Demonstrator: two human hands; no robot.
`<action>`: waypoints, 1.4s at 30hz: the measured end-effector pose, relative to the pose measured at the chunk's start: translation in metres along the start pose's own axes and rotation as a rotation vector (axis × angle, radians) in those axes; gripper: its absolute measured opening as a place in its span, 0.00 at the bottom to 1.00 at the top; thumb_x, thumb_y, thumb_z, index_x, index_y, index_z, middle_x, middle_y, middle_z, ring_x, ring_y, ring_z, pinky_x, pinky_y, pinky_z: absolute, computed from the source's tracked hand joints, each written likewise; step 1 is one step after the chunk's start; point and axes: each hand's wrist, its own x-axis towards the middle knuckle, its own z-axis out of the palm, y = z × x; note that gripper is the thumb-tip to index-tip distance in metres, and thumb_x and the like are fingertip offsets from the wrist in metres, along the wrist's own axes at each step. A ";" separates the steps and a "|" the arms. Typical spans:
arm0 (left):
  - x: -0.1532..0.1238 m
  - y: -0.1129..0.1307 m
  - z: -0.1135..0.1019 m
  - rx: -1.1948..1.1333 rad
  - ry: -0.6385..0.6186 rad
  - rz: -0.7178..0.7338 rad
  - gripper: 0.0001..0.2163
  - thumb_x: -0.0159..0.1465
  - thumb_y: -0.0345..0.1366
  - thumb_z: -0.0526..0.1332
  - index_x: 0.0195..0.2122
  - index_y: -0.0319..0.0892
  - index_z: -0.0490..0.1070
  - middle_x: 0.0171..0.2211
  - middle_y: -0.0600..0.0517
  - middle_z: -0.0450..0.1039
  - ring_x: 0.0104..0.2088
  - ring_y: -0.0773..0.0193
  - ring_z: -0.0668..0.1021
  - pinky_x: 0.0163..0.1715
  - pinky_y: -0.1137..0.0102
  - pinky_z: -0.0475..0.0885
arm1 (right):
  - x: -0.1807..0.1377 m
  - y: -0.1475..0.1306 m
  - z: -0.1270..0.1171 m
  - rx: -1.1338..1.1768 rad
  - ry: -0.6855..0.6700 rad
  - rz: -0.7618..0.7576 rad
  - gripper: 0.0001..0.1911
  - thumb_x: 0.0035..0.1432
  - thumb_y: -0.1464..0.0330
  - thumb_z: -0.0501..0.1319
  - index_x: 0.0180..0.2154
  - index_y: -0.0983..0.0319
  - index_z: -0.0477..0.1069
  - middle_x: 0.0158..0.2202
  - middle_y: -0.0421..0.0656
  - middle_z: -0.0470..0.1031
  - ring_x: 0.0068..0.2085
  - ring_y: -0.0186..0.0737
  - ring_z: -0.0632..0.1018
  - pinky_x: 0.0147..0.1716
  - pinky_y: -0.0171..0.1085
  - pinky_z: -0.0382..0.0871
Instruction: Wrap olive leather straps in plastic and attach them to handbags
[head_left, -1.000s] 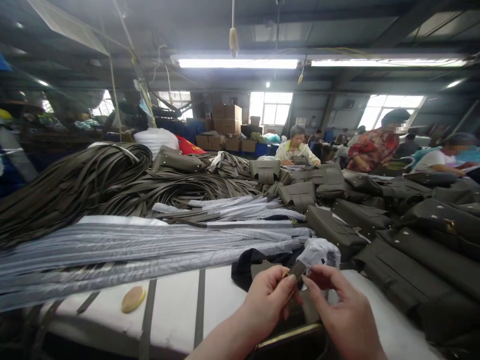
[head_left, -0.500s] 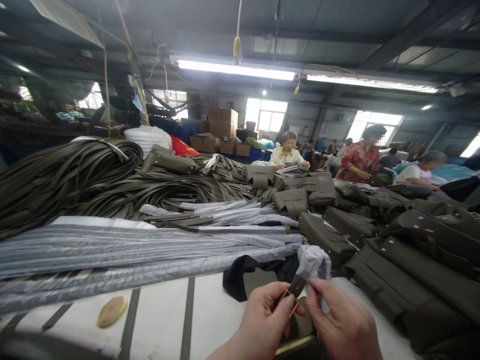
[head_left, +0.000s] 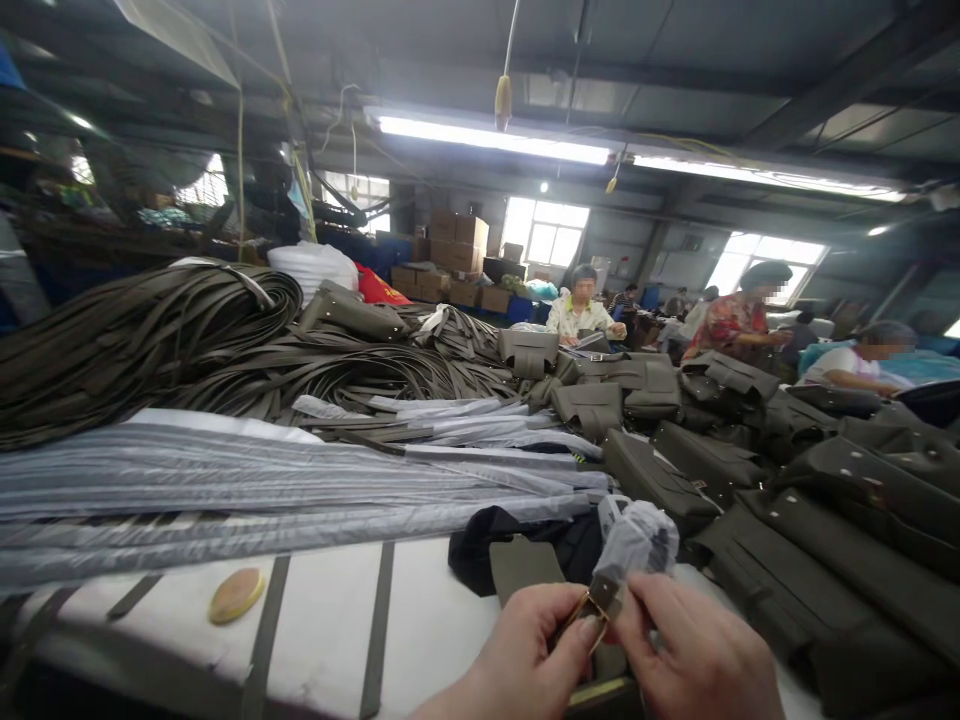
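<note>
My left hand (head_left: 529,645) pinches a thin gold-coloured metal ring (head_left: 598,617) between thumb and fingers. The dark olive strap (head_left: 604,590) lies right at this ring; whether it passes through cannot be made out. My right hand (head_left: 705,640) is closed on the strap's end beside the ring, its fingertips partly hiding it. Crumpled translucent plastic wrap (head_left: 637,538) covers the strap above my right fingers. Beneath both hands is an olive piece with a yellowish edge (head_left: 600,692), mostly hidden. An olive flap (head_left: 525,565) and black cloth (head_left: 480,550) lie just behind.
Wrapped straps (head_left: 285,490) stretch across the left, with coiled olive straps (head_left: 150,330) behind. Olive bags (head_left: 832,580) pile up on the right. A round yellowish disc (head_left: 236,596) lies on the white surface (head_left: 322,620). Several people work farther back.
The view has turned slightly left. My right fingers have come closer to the ring with the strap end, and the plastic wrap has swung a little to the right. My left hand keeps its pinch.
</note>
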 end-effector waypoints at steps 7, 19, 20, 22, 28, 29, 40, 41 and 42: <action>-0.010 0.003 -0.005 0.181 0.041 -0.010 0.11 0.66 0.37 0.54 0.27 0.40 0.69 0.26 0.54 0.68 0.28 0.66 0.69 0.30 0.72 0.60 | -0.008 -0.005 -0.003 0.140 -0.143 -0.068 0.13 0.65 0.71 0.53 0.27 0.58 0.64 0.21 0.36 0.68 0.22 0.35 0.70 0.27 0.37 0.56; -0.015 0.008 0.000 0.758 0.104 0.052 0.11 0.67 0.36 0.56 0.26 0.44 0.67 0.25 0.51 0.73 0.27 0.62 0.72 0.25 0.67 0.54 | 0.011 -0.006 -0.009 -0.009 -0.202 -0.347 0.14 0.67 0.75 0.46 0.30 0.59 0.64 0.22 0.38 0.68 0.24 0.39 0.69 0.30 0.41 0.52; -0.016 0.008 0.000 0.751 0.112 0.047 0.10 0.67 0.36 0.55 0.28 0.44 0.69 0.27 0.49 0.75 0.28 0.60 0.74 0.26 0.67 0.55 | 0.010 -0.006 -0.010 -0.018 -0.205 -0.356 0.15 0.67 0.75 0.46 0.30 0.59 0.64 0.22 0.38 0.68 0.24 0.39 0.69 0.30 0.42 0.52; -0.017 0.007 0.002 0.665 0.172 0.007 0.07 0.67 0.35 0.56 0.35 0.44 0.73 0.32 0.47 0.78 0.31 0.58 0.77 0.28 0.67 0.61 | 0.009 -0.004 -0.011 -0.034 -0.208 -0.359 0.15 0.66 0.75 0.46 0.30 0.59 0.64 0.22 0.39 0.69 0.24 0.40 0.69 0.30 0.42 0.52; -0.016 0.005 0.008 0.440 0.319 -0.082 0.15 0.63 0.34 0.59 0.50 0.42 0.75 0.44 0.45 0.80 0.44 0.51 0.80 0.44 0.63 0.71 | -0.001 -0.011 -0.004 0.047 -0.237 -0.293 0.14 0.67 0.75 0.47 0.30 0.58 0.63 0.23 0.38 0.69 0.24 0.38 0.70 0.30 0.40 0.54; -0.016 0.005 0.008 0.442 0.326 -0.084 0.15 0.64 0.35 0.58 0.51 0.41 0.75 0.45 0.44 0.80 0.45 0.50 0.80 0.46 0.62 0.71 | -0.002 -0.014 -0.002 0.070 -0.222 -0.281 0.14 0.67 0.75 0.47 0.30 0.58 0.64 0.23 0.38 0.69 0.24 0.38 0.70 0.30 0.40 0.54; -0.018 0.012 0.004 0.249 0.311 0.028 0.14 0.61 0.26 0.55 0.47 0.38 0.71 0.44 0.44 0.77 0.44 0.56 0.77 0.48 0.64 0.70 | -0.005 -0.031 0.006 0.205 -0.162 -0.189 0.11 0.66 0.75 0.51 0.31 0.58 0.65 0.24 0.38 0.71 0.25 0.38 0.72 0.30 0.38 0.58; -0.018 0.011 0.002 0.228 0.308 0.032 0.14 0.62 0.27 0.55 0.48 0.38 0.71 0.45 0.44 0.76 0.45 0.56 0.77 0.49 0.64 0.70 | -0.005 -0.031 0.006 0.200 -0.153 -0.185 0.11 0.66 0.75 0.51 0.31 0.58 0.65 0.23 0.38 0.71 0.25 0.38 0.72 0.30 0.38 0.58; -0.019 0.011 -0.001 0.206 0.299 0.036 0.14 0.63 0.29 0.56 0.49 0.38 0.70 0.46 0.43 0.76 0.46 0.56 0.77 0.50 0.64 0.70 | -0.005 -0.032 0.007 0.192 -0.151 -0.183 0.11 0.65 0.75 0.51 0.31 0.58 0.65 0.23 0.38 0.70 0.25 0.37 0.72 0.30 0.38 0.58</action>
